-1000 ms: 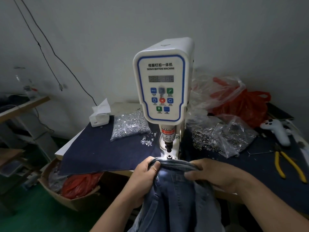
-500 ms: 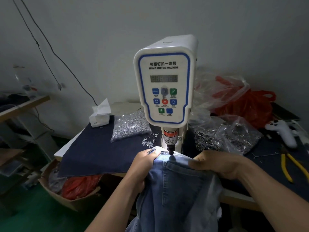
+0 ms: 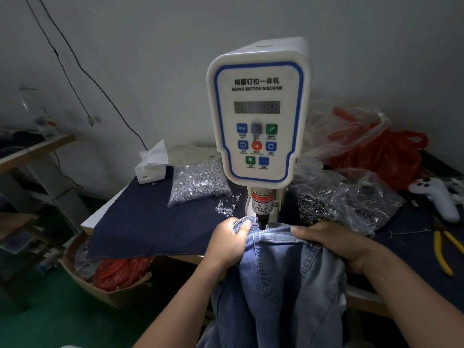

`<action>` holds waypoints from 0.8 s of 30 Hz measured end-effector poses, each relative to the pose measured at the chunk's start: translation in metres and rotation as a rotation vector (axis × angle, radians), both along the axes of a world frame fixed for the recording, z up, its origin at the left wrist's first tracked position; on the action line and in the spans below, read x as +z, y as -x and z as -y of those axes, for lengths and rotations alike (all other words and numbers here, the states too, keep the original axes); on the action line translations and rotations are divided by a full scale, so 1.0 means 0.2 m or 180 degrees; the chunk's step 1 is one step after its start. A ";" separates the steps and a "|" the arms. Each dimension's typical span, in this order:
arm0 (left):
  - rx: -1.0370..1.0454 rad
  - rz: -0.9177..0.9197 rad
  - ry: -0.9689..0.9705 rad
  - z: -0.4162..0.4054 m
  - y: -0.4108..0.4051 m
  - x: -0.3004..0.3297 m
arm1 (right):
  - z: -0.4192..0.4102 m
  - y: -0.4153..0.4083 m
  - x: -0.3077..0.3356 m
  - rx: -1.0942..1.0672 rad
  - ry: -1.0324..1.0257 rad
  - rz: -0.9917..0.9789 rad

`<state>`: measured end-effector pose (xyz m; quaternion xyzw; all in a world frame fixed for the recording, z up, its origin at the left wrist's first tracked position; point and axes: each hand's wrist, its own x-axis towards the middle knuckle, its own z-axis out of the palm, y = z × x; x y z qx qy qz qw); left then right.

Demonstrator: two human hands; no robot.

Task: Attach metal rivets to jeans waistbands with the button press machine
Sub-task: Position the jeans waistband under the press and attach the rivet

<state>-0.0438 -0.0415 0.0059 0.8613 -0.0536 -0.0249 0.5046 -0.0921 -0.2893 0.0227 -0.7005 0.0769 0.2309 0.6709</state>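
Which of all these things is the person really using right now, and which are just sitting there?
In use:
- jeans, waistband under the press
- button machine
- left hand and right hand, gripping the waistband
- bag of silver rivets, likely the supply

Just lying about:
- yellow pliers
- white game controller
- tissue box
- red plastic bag

Both forearms reach forward from bottom of view, left hand (image 3: 229,241) fisted with thumb pinched down on top, right hand (image 3: 329,238) palm-down, fingers curled over and thumb extended toward the left hand, near it.
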 end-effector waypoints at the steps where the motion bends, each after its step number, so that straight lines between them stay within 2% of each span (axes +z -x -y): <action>1: 0.0010 0.0063 -0.0109 -0.01 -0.01 -0.01 | 0.00 0.00 0.00 0.0050 0.0055 0.0006; 8: -0.0115 0.0250 -0.0442 -0.03 -0.03 -0.02 | 0.02 -0.03 0.01 0.0117 0.0628 0.0244; 16: -0.0199 0.0151 -0.0292 0.00 -0.04 0.02 | 0.04 -0.02 0.03 0.0356 0.1132 0.0363; 24: -0.0140 0.0312 -0.0598 -0.01 -0.04 0.00 | 0.02 -0.02 0.03 0.0195 0.0959 0.0295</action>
